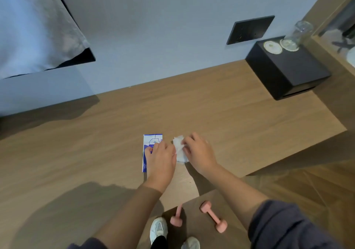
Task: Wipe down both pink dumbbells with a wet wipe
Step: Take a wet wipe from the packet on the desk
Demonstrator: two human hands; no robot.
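The left hand (160,159) pins the packet (150,143) to the table (96,152) while the right hand (197,152) pinches a wipe (178,148) freshly drawn beside it; both dumbbells (213,217) wait unwiped below the hands, seemingly next to be picked up.

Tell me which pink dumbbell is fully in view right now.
The right-hand dumbbell, lying diagonally with both heads showing. The other dumbbell, nearer the white shoe, shows only one head; its far end is hidden behind the desk edge.

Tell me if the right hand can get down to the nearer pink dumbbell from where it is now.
Probably yes: the right hand holds only the wipe, and nothing covers that dumbbell on the lower surface.
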